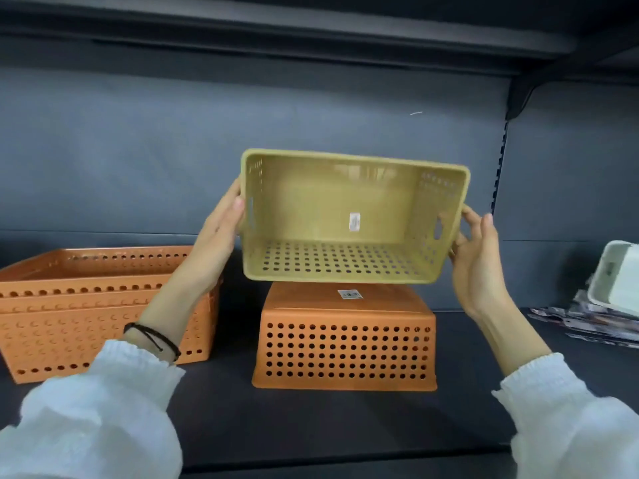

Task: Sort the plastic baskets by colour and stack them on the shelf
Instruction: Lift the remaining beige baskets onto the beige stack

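A yellow perforated basket (pixel 349 216) is held in the air, tipped so its open mouth faces me, with a small white label on its bottom. My left hand (pixel 221 229) grips its left end and my right hand (pixel 477 257) grips its right end. Directly below it an orange basket (pixel 345 344) lies upside down on the dark shelf (pixel 311 426), a label on its base. At the left stands a nested stack of orange baskets (pixel 86 305), upright, partly behind my left forearm.
A white container (pixel 615 278) rests on a pile of printed packets (pixel 587 323) at the far right of the shelf. The shelf above (pixel 311 25) overhangs, with a bracket (pixel 518 98) at the upper right. The grey back panel is close behind.
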`<state>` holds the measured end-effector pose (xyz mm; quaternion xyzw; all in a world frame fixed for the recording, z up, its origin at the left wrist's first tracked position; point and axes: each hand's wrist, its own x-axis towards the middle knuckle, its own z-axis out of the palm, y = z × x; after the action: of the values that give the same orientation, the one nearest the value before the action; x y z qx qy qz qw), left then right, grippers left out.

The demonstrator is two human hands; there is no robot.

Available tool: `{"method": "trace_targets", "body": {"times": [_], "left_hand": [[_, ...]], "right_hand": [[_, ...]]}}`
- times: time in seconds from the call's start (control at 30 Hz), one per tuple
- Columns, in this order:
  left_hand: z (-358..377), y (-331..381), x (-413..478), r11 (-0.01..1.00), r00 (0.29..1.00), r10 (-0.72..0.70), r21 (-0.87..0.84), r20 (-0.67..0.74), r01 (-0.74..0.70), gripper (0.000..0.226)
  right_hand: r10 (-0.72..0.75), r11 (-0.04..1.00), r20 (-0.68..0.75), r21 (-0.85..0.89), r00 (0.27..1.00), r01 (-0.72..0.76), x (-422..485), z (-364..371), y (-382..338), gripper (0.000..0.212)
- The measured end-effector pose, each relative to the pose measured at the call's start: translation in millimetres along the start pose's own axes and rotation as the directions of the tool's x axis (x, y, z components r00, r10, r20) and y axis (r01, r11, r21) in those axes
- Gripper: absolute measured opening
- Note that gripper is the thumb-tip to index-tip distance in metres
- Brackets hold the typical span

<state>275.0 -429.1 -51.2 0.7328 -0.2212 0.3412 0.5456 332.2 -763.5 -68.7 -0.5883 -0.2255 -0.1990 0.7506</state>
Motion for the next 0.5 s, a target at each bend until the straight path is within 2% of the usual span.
{"method": "trace_targets", "body": {"times": [0.1,0.2,0.3,0.37,0.43,0.5], "left_hand": [[1.6,2.1,-6.9,0.978,0.995,-0.077,-0.189,0.065,0.088,0.074],[13.5,-4.5,-19.0,0.938,0.973,-0.211,-0.26,0.094,0.229,0.066],[27.9,2.5,-22.7,0.847,0.932,-0.362,-0.409,0.021,0.339,0.06],[34.1,5.4,-22.2,0.837,0.91,-0.411,-0.417,-0.051,0.355,0.05],[38.1,3.4,-27.3,0.864,0.914,-0.4,-0.359,-0.066,0.353,0.048],[38.3,-8.1,-36.6,0.898,0.927,-0.374,-0.254,-0.016,0.358,0.063]], "right_hand": [[0.044,0.998,0.033,0.044,0.998,-0.046,-3.4,5.1,1.4,0.057],[0.099,0.985,0.047,0.135,0.994,-0.105,-11.2,12.4,13.2,0.059],[0.21,0.96,0.077,0.175,0.975,-0.221,-16.5,20.2,20.8,0.063],[0.237,0.963,0.066,0.116,0.969,-0.244,-17.5,23.8,23.5,0.065],[0.26,0.965,0.045,0.014,0.964,-0.261,-17.6,25.7,25.4,0.063],[0.285,0.955,0.03,-0.095,0.958,-0.282,-20.6,28.3,26.1,0.069]]}}
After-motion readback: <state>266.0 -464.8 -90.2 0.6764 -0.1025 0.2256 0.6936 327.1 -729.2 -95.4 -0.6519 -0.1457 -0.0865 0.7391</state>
